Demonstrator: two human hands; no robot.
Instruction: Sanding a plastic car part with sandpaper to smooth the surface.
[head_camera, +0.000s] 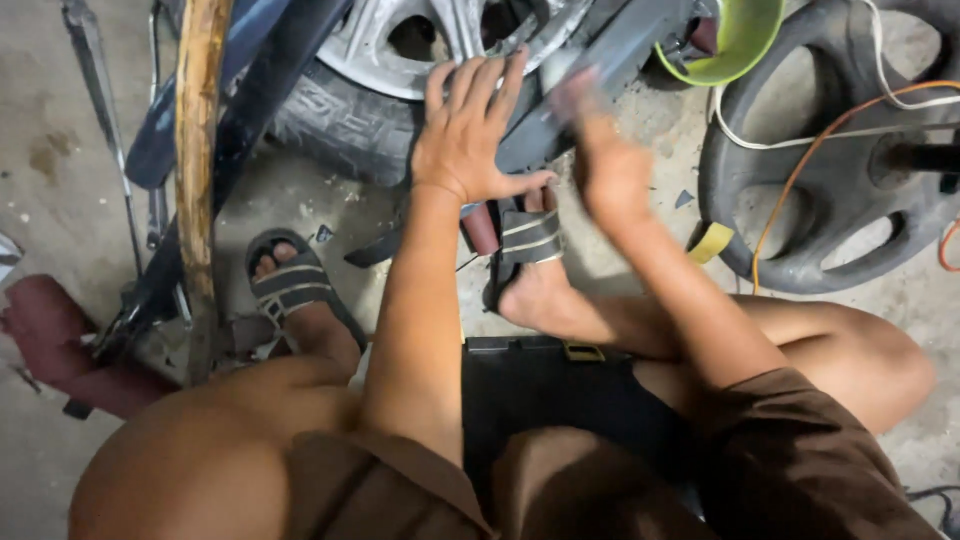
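Two hands work one dark panel (600, 60): left hand (470, 135) pressed flat, fingers spread; right hand (605, 160) blurred, grip unclear.

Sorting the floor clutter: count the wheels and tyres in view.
2. A tyre on a silver alloy rim lies at top centre, beyond the left hand; a dark bare wheel lies at right, draped with cables. Others may sit outside the frame.

Bare concrete floor (60, 130) open at nine o'clock, wooden pole (197, 150) barring ten, alloy wheel with tyre (400, 60) and dark panel (600, 70) blocking twelve, green tub (735, 45) at one, steering wheel (830, 170) with orange cable (800, 170) crowding three.
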